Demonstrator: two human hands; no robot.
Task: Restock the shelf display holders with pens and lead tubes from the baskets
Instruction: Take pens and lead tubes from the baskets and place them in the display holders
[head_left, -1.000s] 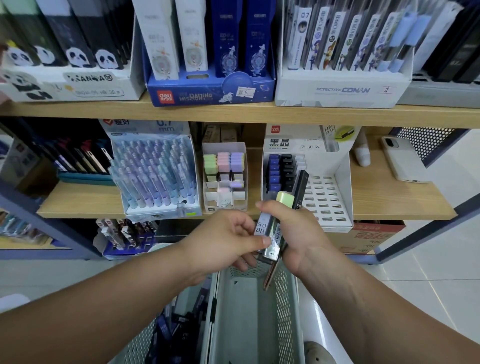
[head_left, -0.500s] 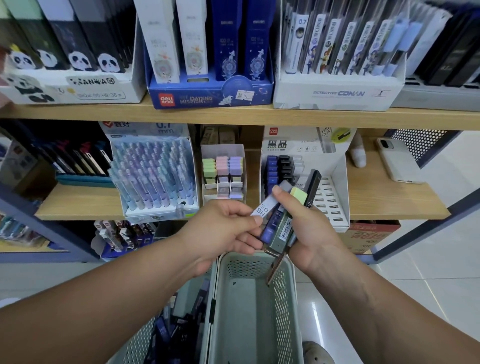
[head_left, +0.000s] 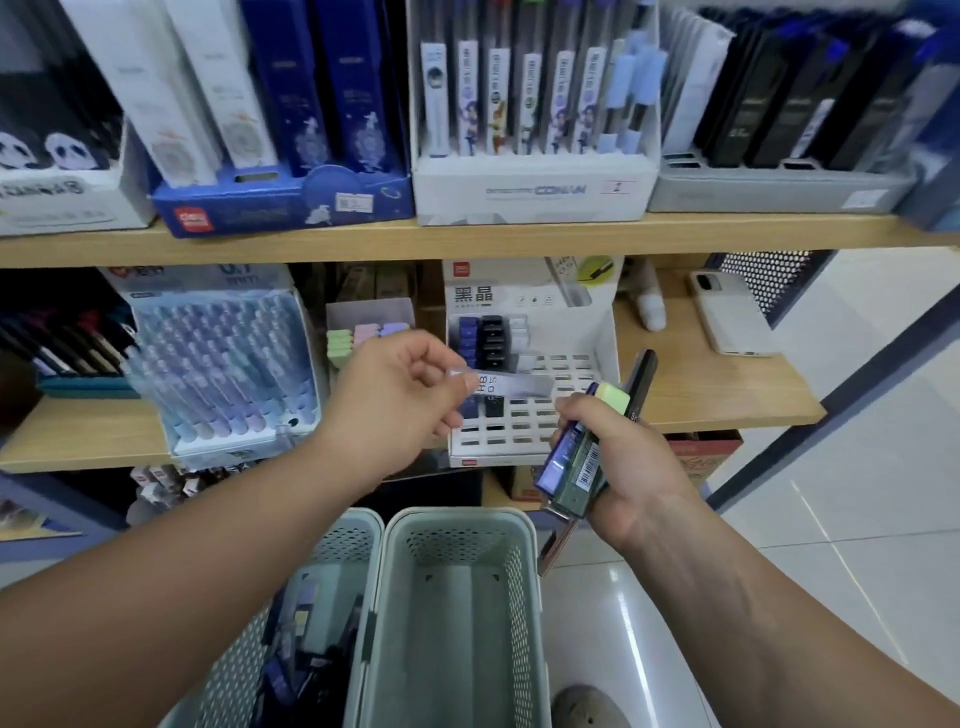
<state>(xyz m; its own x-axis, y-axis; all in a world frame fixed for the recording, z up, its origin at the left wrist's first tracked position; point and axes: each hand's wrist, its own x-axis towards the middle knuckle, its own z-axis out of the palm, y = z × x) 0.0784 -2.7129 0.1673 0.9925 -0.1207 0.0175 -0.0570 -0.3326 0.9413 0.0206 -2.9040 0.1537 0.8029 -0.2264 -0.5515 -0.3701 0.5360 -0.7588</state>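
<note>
Head view puts the clear flat lead tube with the HB label (head_left: 511, 387) at the centre of our work: it lies almost level in the air, just over the slotted face of the white cardboard display holder (head_left: 605, 343), whose upper-left slots carry blue and black tubes (head_left: 480, 338) while most others stand free. Our left hand (head_left: 395, 400) pinches one end of it between thumb and curled fingers. Our right hand (head_left: 631, 473), near the holder's lower right corner, has its fingers wrapped round a bundle of spare tubes (head_left: 574, 460) in blue, dark green and black, one with a pale green cap. Below stand two pale green perforated plastic baskets (head_left: 457, 514), the left one with stock in it. We judge this the seating step: next we must tip the tube upright, line its end with a free slot and push it down.
</note>
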